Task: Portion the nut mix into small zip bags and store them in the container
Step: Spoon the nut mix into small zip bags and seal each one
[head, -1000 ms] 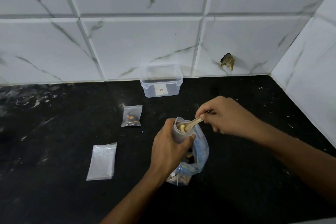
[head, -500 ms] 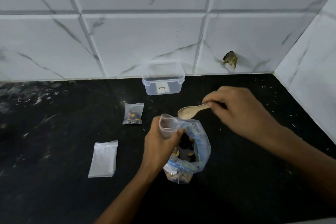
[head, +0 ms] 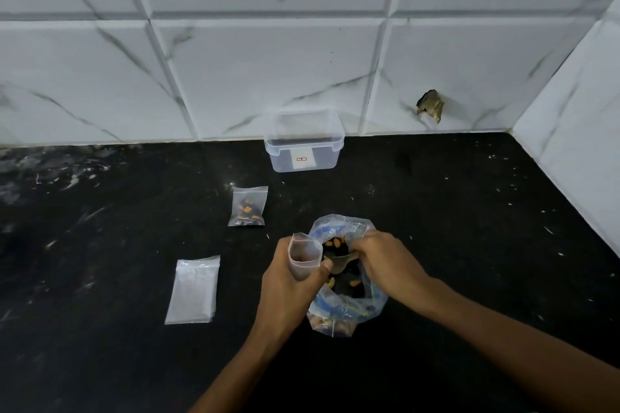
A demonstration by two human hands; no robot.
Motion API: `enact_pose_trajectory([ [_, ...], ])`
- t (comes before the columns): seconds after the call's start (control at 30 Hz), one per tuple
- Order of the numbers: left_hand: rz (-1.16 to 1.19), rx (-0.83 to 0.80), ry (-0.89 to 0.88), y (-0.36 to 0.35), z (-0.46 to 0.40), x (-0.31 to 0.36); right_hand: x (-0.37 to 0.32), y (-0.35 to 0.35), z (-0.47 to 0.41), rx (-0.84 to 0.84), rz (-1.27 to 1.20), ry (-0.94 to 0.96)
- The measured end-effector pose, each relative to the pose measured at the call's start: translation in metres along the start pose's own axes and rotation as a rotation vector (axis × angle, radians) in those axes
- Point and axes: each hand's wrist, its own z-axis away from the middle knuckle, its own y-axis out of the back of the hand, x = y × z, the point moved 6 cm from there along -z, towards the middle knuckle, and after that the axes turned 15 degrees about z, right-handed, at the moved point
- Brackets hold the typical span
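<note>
My left hand (head: pixel 288 292) grips a small clear zip bag (head: pixel 304 256), holding its mouth open and upright. Just right of it, my right hand (head: pixel 382 261) holds a small wooden spoon (head: pixel 342 261) dipped into the big clear bag of nut mix (head: pixel 349 298), which sits open on the black counter. Orange and dark pieces show inside that bag. A filled small zip bag (head: pixel 247 206) lies on the counter further back. The clear plastic container (head: pixel 303 141) stands open against the tiled wall.
A flat stack of empty zip bags (head: pixel 194 290) lies left of my hands. The black counter (head: pixel 100 228) carries pale crumbs and smears. Marble-look tiles close the back, and a white wall (head: pixel 577 151) bounds the right side.
My right hand moved the spoon from the small bag's mouth, lifted it clear, then lowered it into the big nut mix bag. My left hand keeps gripping the small bag.
</note>
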Motion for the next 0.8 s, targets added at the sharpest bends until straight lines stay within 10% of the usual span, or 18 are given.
enact_pose_trajectory([
  [0.37, -0.029, 0.013, -0.025, 0.002, 0.004, 0.004, 0.02, 0.001, -0.004, -0.107, 0.1, -0.018],
  [0.8, -0.047, -0.031, 0.024, -0.005, 0.005, -0.004, 0.005, -0.034, 0.0, -0.341, -0.482, -0.197],
])
